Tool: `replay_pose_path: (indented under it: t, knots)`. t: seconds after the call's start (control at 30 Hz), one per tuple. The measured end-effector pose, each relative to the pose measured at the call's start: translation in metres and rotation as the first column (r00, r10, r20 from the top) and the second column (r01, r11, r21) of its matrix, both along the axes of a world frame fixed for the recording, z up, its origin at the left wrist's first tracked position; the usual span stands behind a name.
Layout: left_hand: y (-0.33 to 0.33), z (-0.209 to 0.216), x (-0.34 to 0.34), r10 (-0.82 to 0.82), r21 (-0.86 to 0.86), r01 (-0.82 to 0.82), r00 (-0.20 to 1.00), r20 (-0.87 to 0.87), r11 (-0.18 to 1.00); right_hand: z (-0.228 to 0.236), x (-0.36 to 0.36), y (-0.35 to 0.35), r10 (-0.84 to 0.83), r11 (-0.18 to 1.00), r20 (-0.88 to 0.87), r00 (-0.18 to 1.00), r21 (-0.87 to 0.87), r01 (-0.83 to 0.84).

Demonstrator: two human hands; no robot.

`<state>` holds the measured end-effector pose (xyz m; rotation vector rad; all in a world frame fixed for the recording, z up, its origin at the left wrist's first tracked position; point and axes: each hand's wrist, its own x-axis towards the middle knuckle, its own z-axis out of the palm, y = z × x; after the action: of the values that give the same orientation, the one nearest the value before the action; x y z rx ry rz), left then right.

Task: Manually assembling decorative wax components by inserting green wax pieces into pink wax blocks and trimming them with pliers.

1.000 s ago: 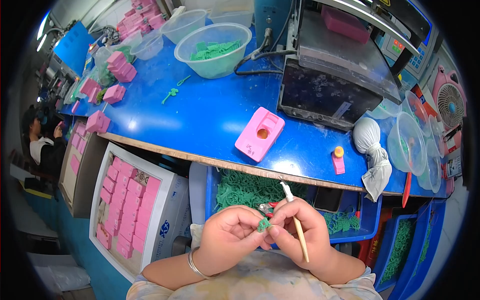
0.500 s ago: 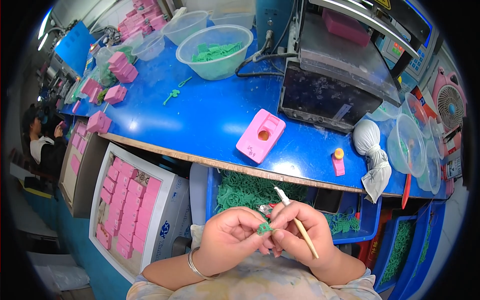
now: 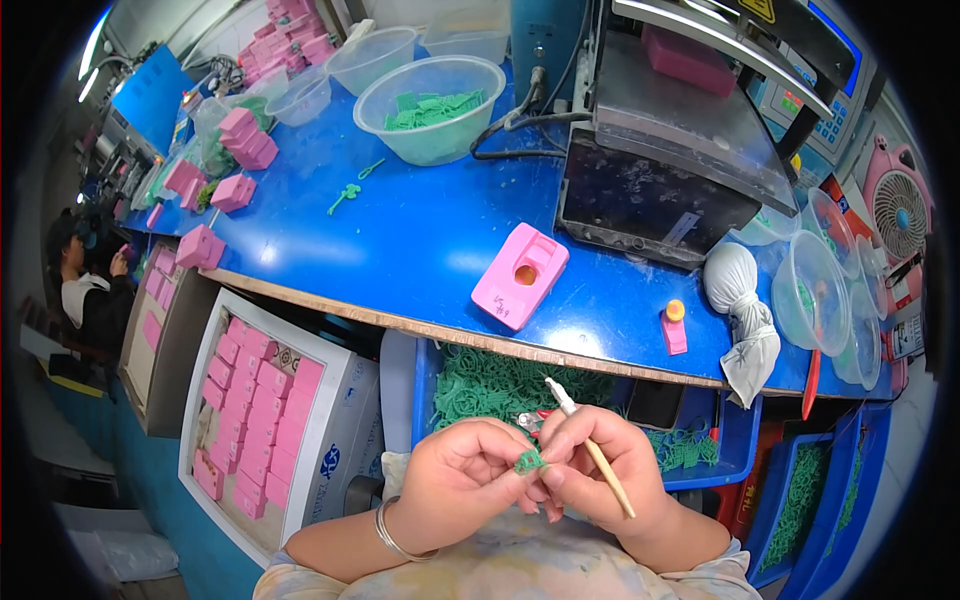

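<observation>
Low in front of my body, my left hand [image 3: 465,462] pinches a small green openwork piece [image 3: 529,460] between thumb and fingertips. My right hand [image 3: 607,462] meets it from the other side, its thumb and fingertips against the same piece. Across the right hand's fingers lies a slim pen-like tool [image 3: 603,464] with a pale wooden handle and a white front end, pointing up and left. Just beyond my hands is a blue tray [image 3: 741,462] filled with green pieces [image 3: 500,385]. Red-handled pliers [image 3: 530,420] lie there, partly hidden by my fingers.
On the blue table [image 3: 400,260] sit a pink block [image 3: 521,277] with a hole, a small pink piece [image 3: 675,330] with a yellow top and a tied white cloth bag [image 3: 738,300]. Behind are a bowl [image 3: 430,145] and a dark machine [image 3: 655,190]. A box [image 3: 335,400] of pink blocks stands left.
The green piece is tilted slightly differently between my fingertips. Both hands stay nearly in place, and the pen-like tool remains in my right hand.
</observation>
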<state>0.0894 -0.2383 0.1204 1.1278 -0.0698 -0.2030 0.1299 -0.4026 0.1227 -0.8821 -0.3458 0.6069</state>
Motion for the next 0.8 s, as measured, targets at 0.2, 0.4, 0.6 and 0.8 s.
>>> replay_pose_path:
  t: [0.2, 0.4, 0.6, 0.8]
  knots:
    - [0.0, 0.0003, 0.002, -0.003, 0.021, 0.003, 1.0, 0.017, 1.0, 0.0012, 0.0013, 0.0, -0.006, 1.0, 0.0, 1.0, 0.005, 0.006]
    - [-0.0009, -0.0004, 0.0, -0.002, -0.011, 0.002, 1.0, 0.012, 1.0, 0.0015, -0.0001, -0.0005, 0.003, 1.0, -0.008, 1.0, 0.002, -0.003]
    - [-0.0002, 0.001, -0.0001, -0.013, -0.023, 0.013, 1.0, -0.003, 1.0, 0.0016, 0.0023, -0.0034, 0.057, 0.998, -0.004, 0.998, -0.008, -0.057]
    - [0.0011, 0.0011, 0.0008, -0.026, -0.056, 0.024, 0.999, -0.027, 0.998, 0.0003, 0.0037, -0.0028, 0.062, 0.997, -0.018, 0.998, 0.044, -0.061]
